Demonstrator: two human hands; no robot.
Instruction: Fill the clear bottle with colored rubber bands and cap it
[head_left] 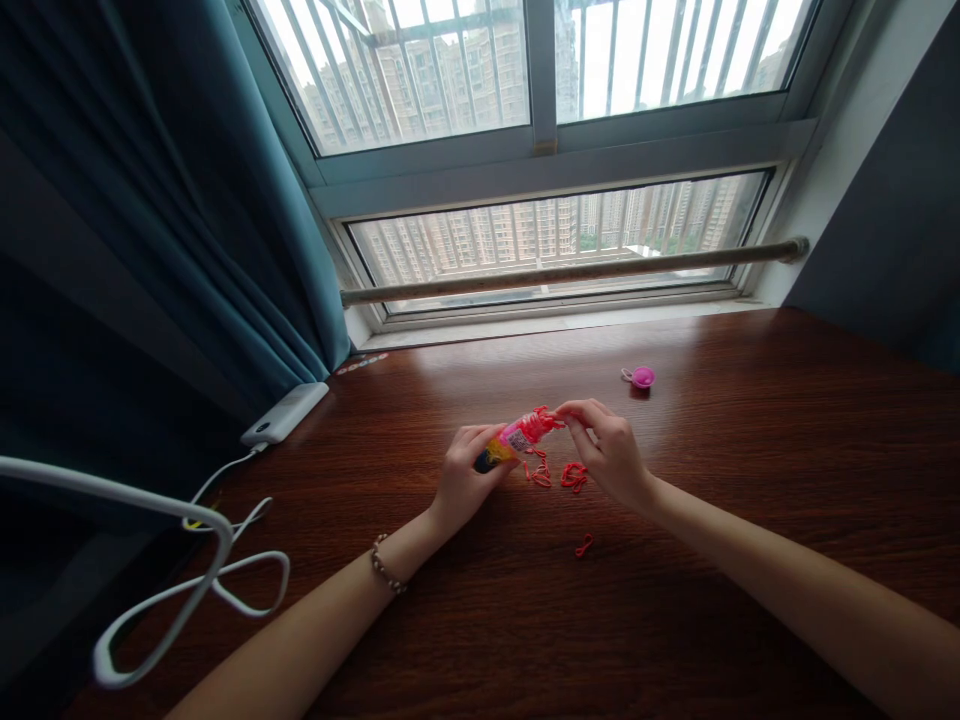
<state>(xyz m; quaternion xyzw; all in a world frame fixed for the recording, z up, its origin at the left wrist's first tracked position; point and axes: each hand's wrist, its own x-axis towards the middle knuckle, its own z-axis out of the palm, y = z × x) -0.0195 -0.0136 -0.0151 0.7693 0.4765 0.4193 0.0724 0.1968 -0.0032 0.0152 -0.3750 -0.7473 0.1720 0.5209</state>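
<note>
My left hand (469, 470) is closed around a small clear bottle (517, 437) with a pink, yellow and dark label. The bottle is tilted, its mouth up and to the right, and red stringy loops (541, 420) fill its upper end. At that mouth, the fingertips of my right hand (604, 445) pinch some of the red loops. Below the bottle lie a loose tangle of red loops (538, 470) and a tighter red bundle (574, 477). Nearer to me is one small red loop (583, 545). A pink-purple cap (642, 377) with a pale ring rests beyond my right hand.
The brown wooden tabletop (450, 640) reaches to the window and its metal rail (570, 274). At the left are a white power strip (285, 413), a looped white cable (225, 540) and a blue curtain (247, 230). A small strip of pale dots lies near the sill.
</note>
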